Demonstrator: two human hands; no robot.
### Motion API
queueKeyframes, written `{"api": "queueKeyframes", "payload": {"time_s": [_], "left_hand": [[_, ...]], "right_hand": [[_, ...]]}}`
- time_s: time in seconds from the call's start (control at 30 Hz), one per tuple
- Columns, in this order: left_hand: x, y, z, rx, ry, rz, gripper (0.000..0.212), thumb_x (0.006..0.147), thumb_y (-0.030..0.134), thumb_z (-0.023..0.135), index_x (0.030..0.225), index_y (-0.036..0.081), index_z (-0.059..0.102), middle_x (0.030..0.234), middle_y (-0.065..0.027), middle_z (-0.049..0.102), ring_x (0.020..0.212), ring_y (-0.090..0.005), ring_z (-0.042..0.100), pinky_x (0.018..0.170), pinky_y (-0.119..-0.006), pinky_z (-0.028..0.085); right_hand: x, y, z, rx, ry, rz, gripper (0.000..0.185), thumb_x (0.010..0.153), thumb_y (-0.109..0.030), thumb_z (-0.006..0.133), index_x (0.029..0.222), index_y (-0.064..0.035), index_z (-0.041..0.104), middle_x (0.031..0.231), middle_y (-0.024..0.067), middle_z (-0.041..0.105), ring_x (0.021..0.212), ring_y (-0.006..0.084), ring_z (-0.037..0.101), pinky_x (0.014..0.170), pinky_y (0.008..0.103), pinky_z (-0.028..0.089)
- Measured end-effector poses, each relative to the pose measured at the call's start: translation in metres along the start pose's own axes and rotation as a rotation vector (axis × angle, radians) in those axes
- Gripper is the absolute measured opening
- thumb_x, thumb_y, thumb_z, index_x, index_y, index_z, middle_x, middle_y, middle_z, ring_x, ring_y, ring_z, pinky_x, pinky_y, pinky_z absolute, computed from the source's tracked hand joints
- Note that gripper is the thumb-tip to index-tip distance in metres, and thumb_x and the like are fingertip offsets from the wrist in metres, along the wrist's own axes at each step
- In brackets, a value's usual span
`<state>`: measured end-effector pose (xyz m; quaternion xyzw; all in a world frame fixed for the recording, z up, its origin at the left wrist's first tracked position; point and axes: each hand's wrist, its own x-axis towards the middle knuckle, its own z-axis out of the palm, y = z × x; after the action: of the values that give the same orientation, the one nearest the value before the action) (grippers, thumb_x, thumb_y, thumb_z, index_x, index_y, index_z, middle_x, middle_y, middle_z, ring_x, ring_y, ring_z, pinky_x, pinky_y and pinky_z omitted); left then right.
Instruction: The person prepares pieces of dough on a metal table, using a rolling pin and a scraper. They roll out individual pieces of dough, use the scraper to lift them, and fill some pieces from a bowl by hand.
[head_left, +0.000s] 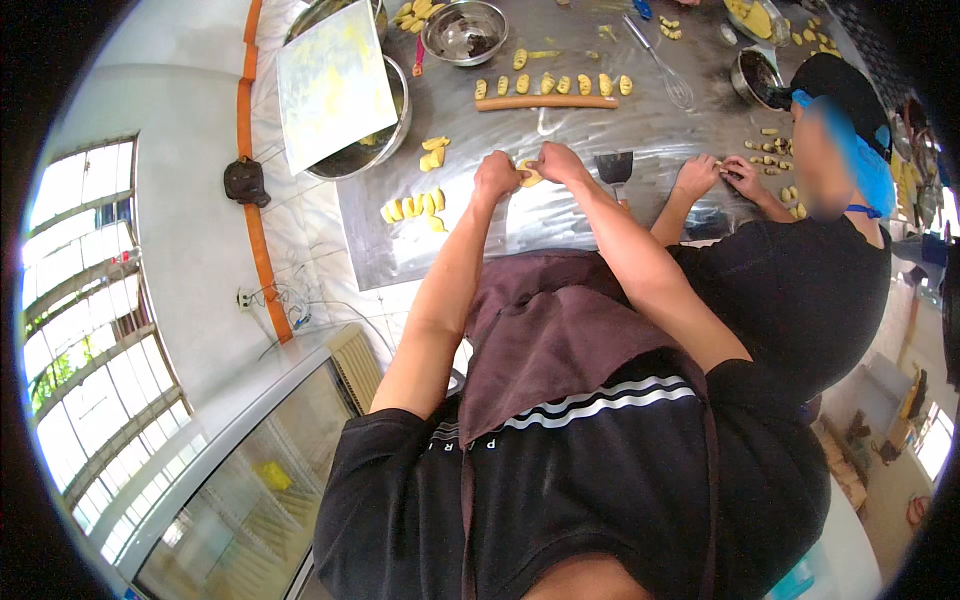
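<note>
Both my hands are at a flat piece of yellow dough (531, 174) on the metal table (465, 247). My left hand (498, 177) presses its left edge, and my right hand (559, 163) touches its upper right edge with curled fingers. Beyond them, a wooden rolling pin (546, 102) lies crosswise in front of a row of scored, shaped dough pieces (564, 84). More cut dough pieces (414, 205) rest to the left, with a smaller group (433, 156) behind them. A scraper with a dark blade (615, 168) lies just right of my right hand.
A white board (334, 90) lies across large metal bowls at the left. Farther back are a steel bowl with dark filling (465, 34) and a whisk (664, 67). Close on my right, a co-worker (780, 300) in a black cap handles a small piece near another bowl (756, 75).
</note>
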<state>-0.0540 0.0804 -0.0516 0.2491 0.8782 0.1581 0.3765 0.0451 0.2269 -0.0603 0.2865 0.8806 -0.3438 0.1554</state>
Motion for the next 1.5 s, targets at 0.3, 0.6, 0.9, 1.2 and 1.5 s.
{"api": "queueKeyframes", "payload": {"time_s": [0.3, 0.6, 0.9, 1.2, 1.5], "left_hand": [[-0.011, 0.018, -0.002, 0.075, 0.216, -0.119, 0.045, 0.072, 0.037, 0.088, 0.095, 0.000, 0.075, 0.101, -0.0225, 0.075, 0.098, -0.0367, 0.073, 0.081, -0.045, 0.059], [-0.023, 0.020, -0.002, 0.119, 0.186, -0.019, 0.049, 0.069, 0.036, 0.091, 0.097, 0.000, 0.075, 0.104, -0.0226, 0.074, 0.100, -0.0370, 0.073, 0.081, -0.045, 0.059], [-0.029, 0.029, 0.003, 0.180, 0.152, -0.027, 0.052, 0.069, 0.041, 0.091, 0.101, 0.002, 0.076, 0.106, -0.0205, 0.075, 0.102, -0.0360, 0.072, 0.086, -0.045, 0.058], [-0.024, 0.027, 0.007, 0.124, 0.208, -0.079, 0.049, 0.068, 0.037, 0.090, 0.100, 0.002, 0.077, 0.105, -0.0201, 0.075, 0.100, -0.0358, 0.073, 0.084, -0.044, 0.059], [-0.018, 0.033, 0.003, 0.112, 0.202, -0.124, 0.055, 0.064, 0.044, 0.089, 0.096, 0.001, 0.077, 0.104, -0.0203, 0.076, 0.099, -0.0341, 0.074, 0.083, -0.044, 0.059]], "right_hand": [[-0.006, 0.006, 0.020, 0.031, 0.187, -0.053, 0.041, 0.078, -0.033, 0.086, 0.099, -0.0020, 0.069, 0.096, 0.0222, 0.072, 0.093, 0.0400, 0.069, 0.082, 0.0483, 0.053], [-0.009, 0.012, 0.018, -0.057, 0.146, -0.106, 0.052, 0.071, -0.027, 0.091, 0.107, -0.0033, 0.062, 0.100, 0.0200, 0.072, 0.101, 0.0381, 0.068, 0.085, 0.0454, 0.053], [-0.015, 0.013, 0.020, -0.036, 0.153, -0.103, 0.050, 0.073, -0.025, 0.090, 0.107, -0.0034, 0.061, 0.101, 0.0197, 0.071, 0.101, 0.0387, 0.067, 0.086, 0.0458, 0.053], [-0.009, 0.017, 0.022, -0.063, 0.111, -0.168, 0.051, 0.070, -0.024, 0.092, 0.107, -0.0035, 0.063, 0.102, 0.0201, 0.071, 0.100, 0.0387, 0.068, 0.084, 0.0452, 0.053], [-0.013, 0.015, 0.018, 0.052, 0.061, -0.088, 0.062, 0.069, -0.037, 0.092, 0.112, -0.0023, 0.063, 0.102, 0.0217, 0.072, 0.100, 0.0387, 0.068, 0.084, 0.0441, 0.054]]}}
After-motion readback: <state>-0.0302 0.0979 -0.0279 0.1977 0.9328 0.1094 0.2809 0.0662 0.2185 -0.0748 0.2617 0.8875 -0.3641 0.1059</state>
